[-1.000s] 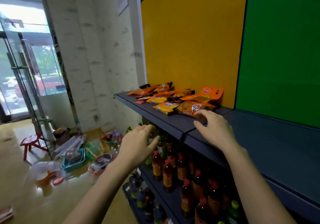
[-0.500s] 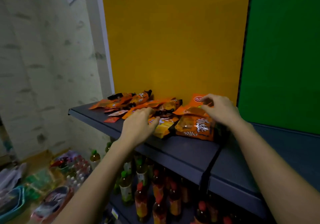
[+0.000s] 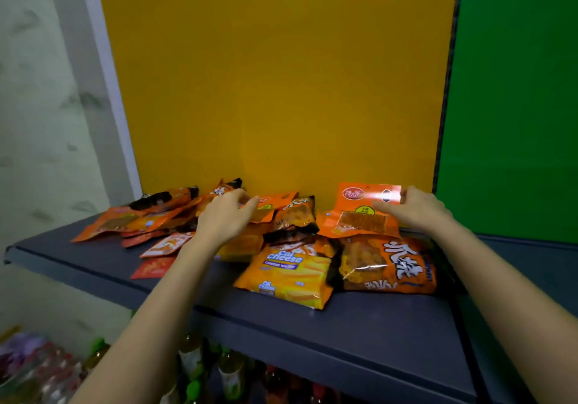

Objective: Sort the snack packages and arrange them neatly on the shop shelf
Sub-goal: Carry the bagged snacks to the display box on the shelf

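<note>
A jumble of orange snack packages lies on the dark grey shelf (image 3: 359,325) against the yellow back panel. My right hand (image 3: 416,209) pinches the top right corner of a flat orange pouch (image 3: 359,212) that leans up at the back. My left hand (image 3: 226,219) rests with curled fingers on a smaller orange pouch (image 3: 272,205) in the middle of the pile. In front lie a Cal Cheese wafer pack (image 3: 287,274) and an orange-and-black snack bag (image 3: 387,264). More orange pouches (image 3: 134,219) and small red sachets (image 3: 153,267) spread out to the left.
The shelf's right section (image 3: 531,266) in front of the green panel (image 3: 516,106) holds nothing. Bottled drinks (image 3: 231,375) stand on the lower shelf beneath. Bagged goods (image 3: 28,366) lie on the floor at lower left. A pale wall runs along the left.
My view has swung right and closer to the shelf. Both hands moved up and forward onto the pile: the right took hold of the back pouch's top, the left came onto the middle pouch.
</note>
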